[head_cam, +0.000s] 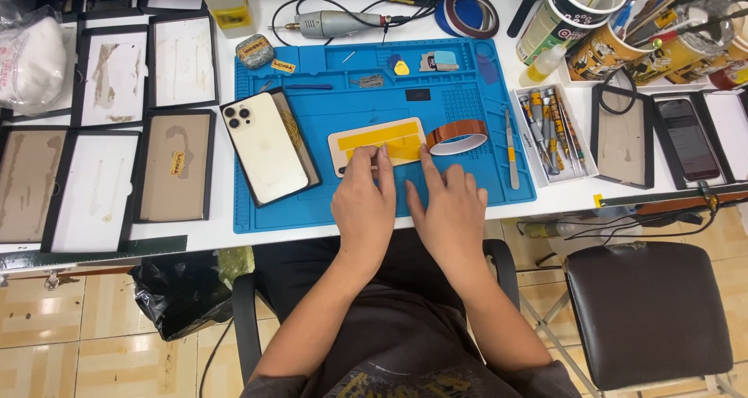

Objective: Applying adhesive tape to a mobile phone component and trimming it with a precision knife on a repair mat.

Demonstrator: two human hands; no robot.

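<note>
Left hand: we see our left hand point(364, 203) flat on the blue work mat point(327, 203), fingers stretched forward and loose, fingertips pressing the near edge of the cream panel point(375, 142); nothing is clamped in it

Right hand: our right hand point(446, 211) lies just beside the left, the two nearly touching at the thumbs, fingers spread and uncurled, index tip on the panel's right end near the tape roll point(457, 137)

Cream panel: a rounded rectangle lying flat near the mat's middle, with yellow tape strips point(379, 135) across its face; we cannot tell whether the strips are fully stuck down

Tape roll: an amber-brown ring lying on the mat just to the right of the panel, touching or almost touching its corner

Phone: a pale gold phone point(265, 147) with three lenses lies back-up, tilted, on the mat's left part, resting over a dark frame

Tweezers: a slim metal tool point(511, 150) lies lengthwise near the mat's right edge

Tool tray: a white tray point(586, 162) of screwdrivers stands just off the mat's right edge

Farther back: a grey rotary tool point(336, 24) lies beyond the mat's far edge, cups of brushes point(615, 49) at the far right

Left side: several black-framed screens point(173, 166) lie face-down in rows on the white table point(226, 226)
</note>
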